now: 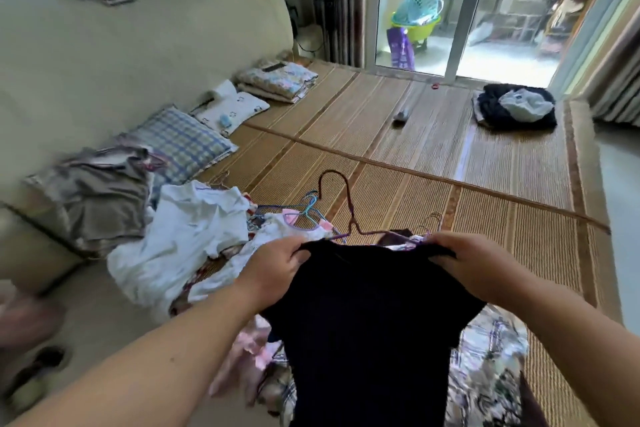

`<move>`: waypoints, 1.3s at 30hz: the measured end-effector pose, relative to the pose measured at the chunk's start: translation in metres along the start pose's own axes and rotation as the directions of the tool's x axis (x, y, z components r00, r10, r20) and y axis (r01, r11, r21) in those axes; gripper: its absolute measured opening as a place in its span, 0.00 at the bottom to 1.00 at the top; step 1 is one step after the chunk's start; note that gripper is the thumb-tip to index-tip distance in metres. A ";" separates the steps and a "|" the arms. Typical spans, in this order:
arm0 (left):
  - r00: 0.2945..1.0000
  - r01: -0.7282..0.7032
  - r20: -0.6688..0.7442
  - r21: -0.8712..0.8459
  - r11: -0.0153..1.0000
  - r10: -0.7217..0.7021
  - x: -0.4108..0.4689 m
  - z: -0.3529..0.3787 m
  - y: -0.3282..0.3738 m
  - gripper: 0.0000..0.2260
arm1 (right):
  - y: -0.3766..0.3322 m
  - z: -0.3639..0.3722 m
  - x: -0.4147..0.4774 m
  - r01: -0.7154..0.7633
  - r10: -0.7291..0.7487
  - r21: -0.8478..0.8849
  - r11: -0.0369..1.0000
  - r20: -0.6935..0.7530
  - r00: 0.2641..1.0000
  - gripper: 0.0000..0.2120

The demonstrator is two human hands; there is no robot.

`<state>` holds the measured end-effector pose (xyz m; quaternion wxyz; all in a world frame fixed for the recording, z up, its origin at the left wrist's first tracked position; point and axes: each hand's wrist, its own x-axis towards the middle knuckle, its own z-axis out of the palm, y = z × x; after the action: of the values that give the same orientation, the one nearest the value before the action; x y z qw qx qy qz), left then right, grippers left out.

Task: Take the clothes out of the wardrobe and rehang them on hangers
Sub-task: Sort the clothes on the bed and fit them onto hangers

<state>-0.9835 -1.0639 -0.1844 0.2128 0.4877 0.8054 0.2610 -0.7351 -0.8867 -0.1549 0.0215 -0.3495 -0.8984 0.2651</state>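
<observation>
A black garment (367, 319) hangs in front of me over the bed. My left hand (273, 270) grips its top left edge, and my right hand (474, 265) grips its top right edge. A purple wire hanger (346, 208) rises from the garment's top between my hands, hook up. Beneath it lie patterned clothes (485, 367). To the left, a heap of white clothes (183, 239) lies with several blue and pink hangers (308, 210).
A woven bamboo mat (433, 156) covers the bed. Pillows (183, 142) and folded cloth (277, 80) line the padded headboard at the left. A dark clothes pile (516, 107) sits at the far right. A glass door (460, 10) stands behind.
</observation>
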 end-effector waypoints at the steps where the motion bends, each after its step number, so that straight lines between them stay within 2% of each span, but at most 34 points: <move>1: 0.999 0.009 -0.049 -0.008 1.000 -0.010 -0.012 -0.016 -0.002 0.15 | -0.016 0.000 0.002 0.047 -0.047 0.002 0.999 -0.009 0.999 0.10; 5: 0.989 0.074 -0.131 -0.012 0.997 -0.075 -0.047 -0.068 -0.018 0.12 | -0.060 0.013 0.011 0.085 -0.086 0.028 0.996 0.017 0.996 0.11; 9: 0.965 0.136 -0.234 0.067 0.988 -0.117 -0.073 -0.124 -0.065 0.06 | -0.114 0.035 0.027 0.091 -0.091 0.117 0.989 -0.002 0.996 0.12; 13: 0.925 0.211 -0.346 0.118 0.970 -0.159 -0.081 -0.179 -0.126 0.08 | -0.193 0.069 0.063 0.185 -0.186 0.100 0.978 -0.005 0.983 0.11; 17: 0.920 0.174 -0.376 0.144 0.974 -0.109 -0.071 -0.242 -0.191 0.07 | -0.288 0.114 0.116 0.228 -0.238 0.182 0.956 0.034 0.971 0.08; 21: 0.926 0.115 -0.376 0.218 0.969 -0.025 -0.051 -0.329 -0.267 0.06 | -0.378 0.161 0.175 0.183 -0.196 0.306 0.934 0.011 0.981 0.08; 25: 0.930 0.116 -0.368 0.297 0.948 0.002 -0.033 -0.398 -0.341 0.07 | -0.449 0.200 0.222 0.146 -0.151 0.313 0.939 -0.007 0.988 0.08; 31: 0.957 0.139 -0.286 0.347 0.928 -0.036 0.010 -0.446 -0.437 0.08 | -0.474 0.250 0.272 -0.016 -0.008 0.293 0.956 0.081 0.997 0.08; 39: 0.986 0.156 -0.111 0.330 0.931 -0.126 0.119 -0.427 -0.510 0.06 | -0.457 0.301 0.367 -0.148 0.117 0.233 0.961 0.143 0.983 0.08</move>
<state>-1.6344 -1.2460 -0.1848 0.1086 0.4459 0.8797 0.1245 -1.3610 -1.0720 -0.2430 -0.0113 -0.3859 -0.8333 0.3956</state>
